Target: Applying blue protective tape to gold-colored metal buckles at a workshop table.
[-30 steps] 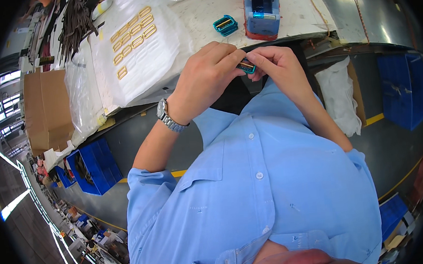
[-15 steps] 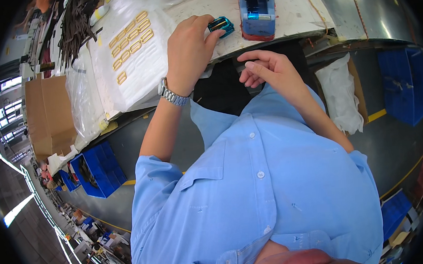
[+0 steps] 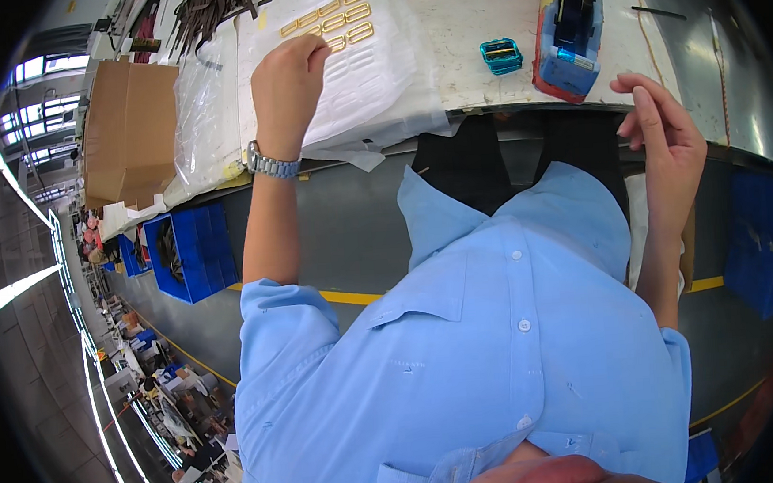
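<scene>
Gold rectangular ring buckles [image 3: 334, 21] lie in rows on a white plastic sheet [image 3: 377, 83]. At the near left end of the rows is my left hand [image 3: 287, 93], its fingers closed and pointing down; the hand itself hides what they hold, if anything. A small bundle wrapped in shiny teal film [image 3: 502, 56], with a gold bar showing in its middle, rests on the table, touched by neither hand. Off the table's front edge, right of the blue tape dispenser [image 3: 567, 58], my right hand [image 3: 666, 140] hangs with loosely bent fingers apart, nothing in it.
Dark strips [image 3: 209, 13] are heaped at the far left of the table. A cardboard box [image 3: 130, 133] and clear plastic film stand left of the sheet. Blue bins [image 3: 197, 253] are on the floor, left and right. A thin dark rod [image 3: 658, 12] lies beyond the dispenser.
My left hand has let go of the teal-wrapped bundle and moved left to the gold buckles. My right hand has moved right, past the dispenser. The whole view has shifted.
</scene>
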